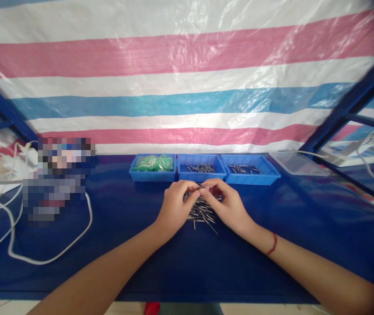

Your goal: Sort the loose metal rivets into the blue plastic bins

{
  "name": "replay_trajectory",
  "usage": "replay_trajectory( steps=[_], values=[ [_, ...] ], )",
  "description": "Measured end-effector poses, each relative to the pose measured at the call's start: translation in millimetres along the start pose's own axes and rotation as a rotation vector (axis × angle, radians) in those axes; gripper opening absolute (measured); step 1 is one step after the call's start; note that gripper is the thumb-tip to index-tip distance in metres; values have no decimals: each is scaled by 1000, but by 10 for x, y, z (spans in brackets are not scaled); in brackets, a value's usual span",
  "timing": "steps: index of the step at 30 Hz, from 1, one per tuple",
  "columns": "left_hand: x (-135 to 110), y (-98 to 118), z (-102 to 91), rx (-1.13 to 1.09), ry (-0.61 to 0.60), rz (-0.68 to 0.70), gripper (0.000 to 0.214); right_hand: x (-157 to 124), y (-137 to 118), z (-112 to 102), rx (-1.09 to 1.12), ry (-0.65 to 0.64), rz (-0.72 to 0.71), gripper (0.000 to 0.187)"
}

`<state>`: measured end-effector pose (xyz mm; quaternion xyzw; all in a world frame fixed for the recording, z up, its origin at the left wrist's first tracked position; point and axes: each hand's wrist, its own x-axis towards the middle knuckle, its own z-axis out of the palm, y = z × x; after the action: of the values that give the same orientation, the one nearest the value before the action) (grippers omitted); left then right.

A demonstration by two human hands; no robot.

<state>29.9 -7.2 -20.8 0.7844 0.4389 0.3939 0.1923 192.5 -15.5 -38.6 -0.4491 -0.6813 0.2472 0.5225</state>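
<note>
A loose pile of thin metal rods (202,213) lies on the dark blue tabletop (173,271), partly hidden by my hands. Above this pile, my left hand (174,204) is closed, its thumb and forefinger pinched together. My right hand (232,202) pinches the same way, and the fingertips of both hands meet. Between them shows a thin dark metal rod (201,188), too small to make out fully. Just beyond stand three blue plastic bins: the left bin (152,176) holds green plastic packets (154,163), while the middle bin (218,176) and right bin (255,179) contain metal rods.
White cables (47,262) loop over the table's left side, near a blurred-out patch. At the back right lies a clear plastic lid (300,164). Behind the table hangs a striped plastic sheet (180,103), between blue frame posts (347,100).
</note>
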Motion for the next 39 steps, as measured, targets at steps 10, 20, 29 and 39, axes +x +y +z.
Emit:
replay_trajectory(
  steps=[10,20,29,39],
  values=[
    [7,19,46,-35,-4,4,5,29,-61,-3,414,26,240,22],
    [35,41,-19,87,-68,-33,7,27,-68,-42,367,-5,206,19],
    [56,-4,-75,127,-47,74,6,54,-54,-121,310,-71,130,15],
    [89,-6,-135,171,-64,145,11,234,-27,-423,-315,-217,-386,14]
  ],
)
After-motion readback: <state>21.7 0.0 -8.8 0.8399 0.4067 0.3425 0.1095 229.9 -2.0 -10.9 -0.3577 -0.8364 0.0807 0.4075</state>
